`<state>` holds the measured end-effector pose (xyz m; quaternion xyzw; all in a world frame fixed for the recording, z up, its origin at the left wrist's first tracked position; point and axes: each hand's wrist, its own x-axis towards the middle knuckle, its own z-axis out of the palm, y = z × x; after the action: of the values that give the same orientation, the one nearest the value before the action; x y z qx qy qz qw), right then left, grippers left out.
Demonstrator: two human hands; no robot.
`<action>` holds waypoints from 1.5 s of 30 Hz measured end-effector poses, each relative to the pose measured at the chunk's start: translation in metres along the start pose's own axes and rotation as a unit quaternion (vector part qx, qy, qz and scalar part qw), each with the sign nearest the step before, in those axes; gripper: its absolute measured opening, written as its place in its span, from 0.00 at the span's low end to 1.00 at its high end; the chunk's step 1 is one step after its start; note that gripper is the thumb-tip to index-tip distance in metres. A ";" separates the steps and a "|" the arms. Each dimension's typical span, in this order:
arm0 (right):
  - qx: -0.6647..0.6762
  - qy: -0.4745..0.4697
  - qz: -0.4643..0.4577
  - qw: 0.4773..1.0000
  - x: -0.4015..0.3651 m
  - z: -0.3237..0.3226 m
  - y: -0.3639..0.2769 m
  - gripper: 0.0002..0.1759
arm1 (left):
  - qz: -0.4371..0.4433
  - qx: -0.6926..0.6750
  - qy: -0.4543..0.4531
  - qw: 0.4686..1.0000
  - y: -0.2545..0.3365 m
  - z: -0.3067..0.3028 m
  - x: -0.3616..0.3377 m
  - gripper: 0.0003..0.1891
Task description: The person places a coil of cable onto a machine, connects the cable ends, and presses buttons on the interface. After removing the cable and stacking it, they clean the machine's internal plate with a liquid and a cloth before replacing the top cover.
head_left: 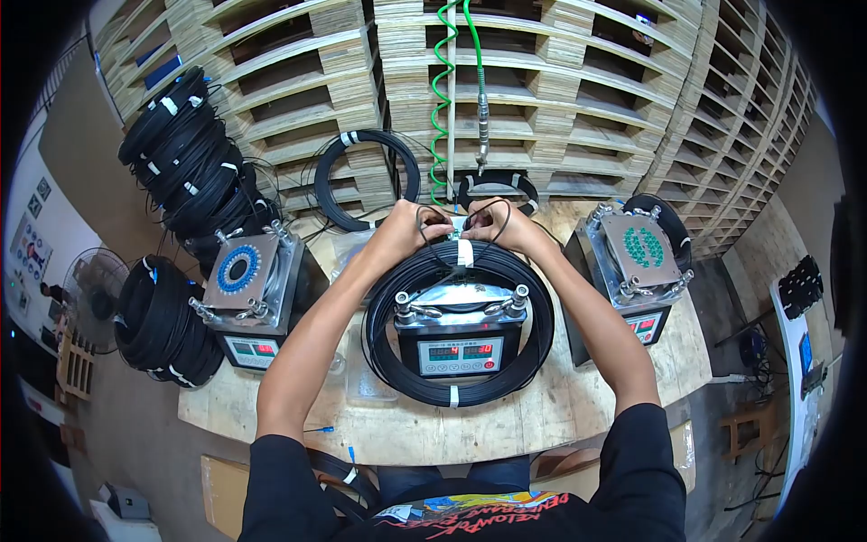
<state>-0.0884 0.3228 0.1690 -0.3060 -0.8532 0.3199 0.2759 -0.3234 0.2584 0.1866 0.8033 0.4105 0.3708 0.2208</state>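
Note:
My left hand [417, 228] and my right hand [502, 226] meet over the back of the middle machine [462, 350], both with fingers pinched. Thin black cable [508, 215] loops around my fingers and runs between them; its tips are too small to make out. A small green part [456, 234] shows between the fingertips. Just below my hands, a large coil of black cable [385, 369], bound with white ties, encircles the middle machine, whose panel lights red digits. Metal knobs stand on that machine's top plate, partly covered by the coil.
On the left stands a machine with a blue ring of connectors [239, 270]; on the right, one with green connectors [644, 247]. Stacked cable coils [181, 181] rise at the far left. A green air hose [481, 68] hangs before wooden pallets [533, 99]. Blue-tipped cables lie at the table's [542, 420] front edge.

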 end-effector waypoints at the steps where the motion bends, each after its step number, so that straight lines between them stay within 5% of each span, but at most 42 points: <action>1: -0.007 -0.004 0.002 1.000 0.000 0.000 0.002 0.14 | -0.032 -0.011 -0.017 0.999 0.001 -0.001 0.001 0.11; 3: 0.013 -0.004 0.009 1.000 -0.003 0.000 0.001 0.14 | -0.063 -0.023 -0.035 0.997 -0.003 -0.002 0.003 0.11; 5: 0.042 -0.030 0.016 0.999 -0.003 -0.005 -0.004 0.14 | 0.055 0.125 0.003 0.991 -0.014 -0.002 0.002 0.11; 9: -0.030 -0.054 -0.056 0.996 0.013 -0.038 0.005 0.12 | 0.096 0.161 0.000 0.982 -0.008 -0.004 0.005 0.10; 11: -0.148 0.003 0.092 0.985 0.022 -0.051 -0.019 0.14 | 0.066 0.151 -0.027 0.986 -0.024 0.002 0.004 0.11; 13: -0.270 0.031 0.089 0.958 0.031 -0.044 -0.002 0.22 | -0.003 0.121 -0.010 0.993 -0.017 0.007 0.003 0.13; 15: -0.211 -0.008 0.207 0.955 0.053 -0.032 0.024 0.33 | -0.025 0.138 -0.071 0.988 -0.013 0.003 0.008 0.12; 21: -0.265 -0.156 0.188 0.933 0.096 -0.025 0.054 0.25 | 0.001 0.072 -0.079 0.994 -0.050 0.007 0.013 0.18; 24: -0.133 -0.076 0.341 0.928 0.083 -0.039 0.043 0.15 | 0.045 0.056 -0.051 0.996 -0.034 0.006 0.013 0.11; 27: 0.054 -0.071 0.276 0.957 0.061 -0.054 0.068 0.12 | 0.043 0.059 -0.049 0.996 -0.044 0.009 0.013 0.11; 31: 0.044 0.031 0.245 0.968 0.052 -0.041 0.090 0.11 | 0.046 0.079 -0.046 0.995 -0.040 0.007 0.011 0.11; 36: 0.174 0.085 0.271 0.943 0.013 -0.043 0.076 0.10 | 0.061 0.069 -0.036 0.995 -0.052 0.011 0.011 0.14; 38: 0.324 0.091 0.197 0.921 -0.011 -0.048 0.053 0.16 | 0.003 0.070 -0.089 0.994 -0.053 0.007 0.013 0.17; 42: 0.348 0.085 0.100 0.928 -0.014 -0.047 0.073 0.20 | 0.021 0.053 -0.065 0.996 -0.055 0.010 0.012 0.16; 45: 0.265 0.080 0.185 0.943 -0.001 -0.044 0.083 0.21 | 0.027 0.084 -0.047 0.995 -0.046 0.009 0.009 0.16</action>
<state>-0.0297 0.3889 0.1378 -0.3992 -0.6407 0.5544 0.3503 -0.3350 0.2915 0.1544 0.8464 0.4073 0.3030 0.1611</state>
